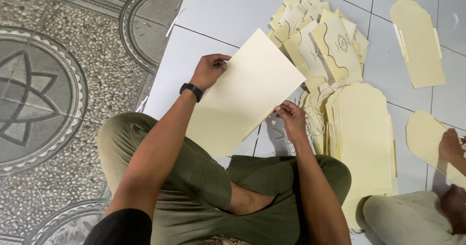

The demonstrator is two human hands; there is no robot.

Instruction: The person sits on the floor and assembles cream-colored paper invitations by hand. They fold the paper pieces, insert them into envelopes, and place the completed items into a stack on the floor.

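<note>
I sit cross-legged on the floor and hold a large cream card sheet (242,92) up in front of me, tilted. My left hand (209,70) pinches its upper left edge; a black watch is on that wrist. My right hand (291,121) grips the sheet's lower right edge. Just right of my right hand lies a stack of arch-topped cream cards (364,133) with some loose string beside it. Beyond the sheet spreads a fanned pile of cream cards with wavy flaps (315,41).
A single arch-topped card (418,43) lies on the white tiles at the far right. Another person's hand (451,145) rests on a cream card (423,136) at the right edge, their knee below it. Patterned pebble flooring (53,94) fills the left.
</note>
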